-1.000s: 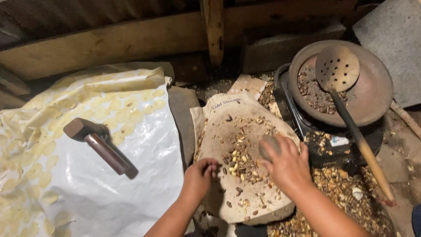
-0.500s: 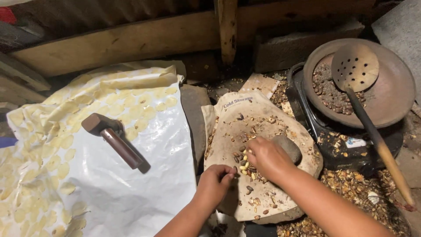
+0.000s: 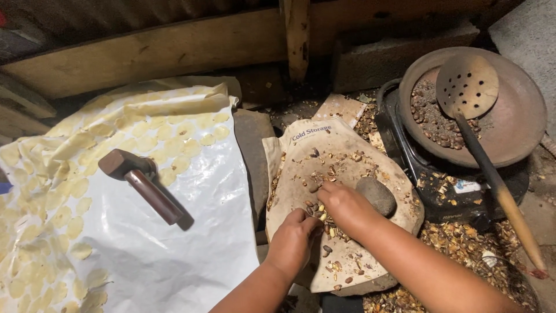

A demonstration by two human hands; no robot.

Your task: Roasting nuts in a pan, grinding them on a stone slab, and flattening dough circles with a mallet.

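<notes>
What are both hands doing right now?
Left hand: curled closed over seeds on the flat stone; whether it grips any cannot be told.
Right hand: fingertips pinching at the seeds.

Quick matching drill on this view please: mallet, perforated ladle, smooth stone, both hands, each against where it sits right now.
Things:
1. mallet
2. perforated ladle
3. smooth stone
4. left hand and right hand

Places:
A. on the round pan of roasted seeds
B. on the white sheet, left
C. picking at seeds on the flat slab
D. on the slab, beside the right hand

Pairs: 1-B, 2-A, 3-D, 4-C
</notes>
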